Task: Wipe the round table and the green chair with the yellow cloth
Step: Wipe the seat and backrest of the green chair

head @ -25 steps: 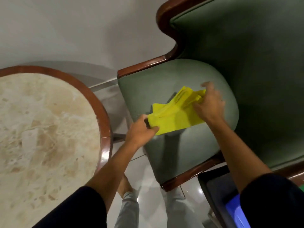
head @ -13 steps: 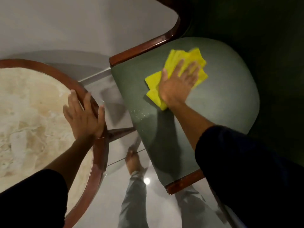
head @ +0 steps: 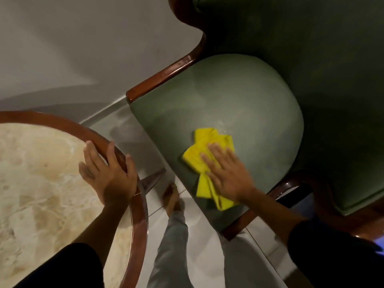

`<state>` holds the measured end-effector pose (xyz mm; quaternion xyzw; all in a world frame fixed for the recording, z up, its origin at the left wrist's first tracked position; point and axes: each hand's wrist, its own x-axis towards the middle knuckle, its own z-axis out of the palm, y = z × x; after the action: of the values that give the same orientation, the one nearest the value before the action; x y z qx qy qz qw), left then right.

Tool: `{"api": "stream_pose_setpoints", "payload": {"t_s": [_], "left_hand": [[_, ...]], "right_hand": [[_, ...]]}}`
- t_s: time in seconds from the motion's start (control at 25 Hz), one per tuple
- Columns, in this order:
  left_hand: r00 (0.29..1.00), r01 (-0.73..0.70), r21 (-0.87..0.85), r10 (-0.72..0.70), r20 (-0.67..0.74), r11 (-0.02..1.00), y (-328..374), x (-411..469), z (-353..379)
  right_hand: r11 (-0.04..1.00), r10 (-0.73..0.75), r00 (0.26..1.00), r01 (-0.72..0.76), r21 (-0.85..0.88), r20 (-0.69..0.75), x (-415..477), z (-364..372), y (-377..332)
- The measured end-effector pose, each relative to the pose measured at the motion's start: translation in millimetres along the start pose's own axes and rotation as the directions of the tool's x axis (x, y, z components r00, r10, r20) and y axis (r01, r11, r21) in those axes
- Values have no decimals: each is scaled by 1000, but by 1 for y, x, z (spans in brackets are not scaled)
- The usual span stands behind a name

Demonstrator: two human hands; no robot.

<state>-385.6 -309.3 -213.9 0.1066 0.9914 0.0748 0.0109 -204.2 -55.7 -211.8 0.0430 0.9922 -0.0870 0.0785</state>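
The green chair (head: pixel 239 104) stands at the right, its padded seat framed in dark wood. The folded yellow cloth (head: pixel 204 156) lies on the front part of the seat. My right hand (head: pixel 228 173) presses flat on the cloth with fingers spread, covering its near half. The round table (head: pixel 135 204) with a marbled beige top and brown wooden rim fills the lower left. My left hand (head: pixel 108 173) rests on the table's rim, fingers apart, holding nothing.
A pale wall (head: pixel 83 48) runs behind both pieces of furniture. Between table and chair is a narrow strip of light tiled floor (head: pixel 203 256) where my bare foot (head: pixel 171 197) and grey trouser leg stand. A table leg juts into that gap.
Both hands held the cloth over the seat at first. Then my left hand went to the table rim, and my right hand has slid the cloth from the seat's back toward its front edge.
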Motion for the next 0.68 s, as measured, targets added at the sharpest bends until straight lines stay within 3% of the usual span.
{"api": "stream_pose_setpoints", "payload": {"t_s": [0.04, 0.08, 0.12, 0.16, 0.2, 0.24, 0.28, 0.32, 0.36, 0.4, 0.44, 0.48, 0.52, 0.56, 0.6, 0.64, 0.68], "left_hand": [[1000, 3, 3, -3, -14, 1000, -1, 0, 2], [1000, 7, 8, -6, -26, 1000, -1, 0, 4], [999, 8, 10, -8, -31, 1000, -1, 0, 5], [999, 5, 8, -4, -35, 1000, -1, 0, 6], [999, 2, 8, -2, -37, 1000, -1, 1, 7], [999, 3, 9, -3, -41, 1000, 0, 2, 7], [999, -1, 11, 2, -40, 1000, 0, 1, 8], [999, -11, 16, 12, -36, 1000, 0, 0, 9], [999, -21, 16, 21, -26, 1000, -1, -1, 9], [1000, -20, 9, 20, -13, 1000, 0, 0, 8], [1000, -2, -3, 2, 1, 1000, 2, 4, 6], [1000, 24, -19, -24, 7, 1000, 5, 5, 3], [1000, 30, -40, -30, -2, 999, 10, 8, -2], [1000, -15, -56, 14, -15, 998, 19, 11, -8], [993, -116, -67, 115, -24, 991, 33, 13, -15], [969, -248, -95, 248, -15, 964, 52, 19, -22], [928, -364, -156, 371, 21, 918, 74, 25, -28]], "right_hand": [[983, 183, 982, -181, 38, -55, 4, -5, 25], [914, 404, 909, -397, 76, -107, 7, -10, 49], [778, 628, 766, -614, 133, -138, 8, -14, 68], [571, 821, 553, -791, 219, -142, 7, -15, 79], [311, 951, 291, -898, 313, -108, 6, -15, 78], [81, 997, 70, -919, 387, -42, 7, -14, 66], [-22, 1000, -18, -905, 425, 14, 8, -13, 45], [49, 998, 62, -908, 416, 17, 8, -11, 19], [289, 951, 311, -886, 362, 2, 7, -8, -5], [617, 765, 644, -735, 282, 7, 4, -7, -25], [856, 470, 881, -471, 214, 59, 2, -10, -32], [951, 214, 971, -233, 202, 110, 1, -17, -27], [966, 112, 989, -131, 221, 98, -2, -26, -21], [945, 190, 980, -199, 258, 58, -8, -32, -18], [858, 411, 911, -400, 322, 36, -16, -39, -18], [681, 658, 750, -629, 374, 65, -26, -44, -21], [486, 791, 581, -787, 380, 192, -33, -47, -28]]}}
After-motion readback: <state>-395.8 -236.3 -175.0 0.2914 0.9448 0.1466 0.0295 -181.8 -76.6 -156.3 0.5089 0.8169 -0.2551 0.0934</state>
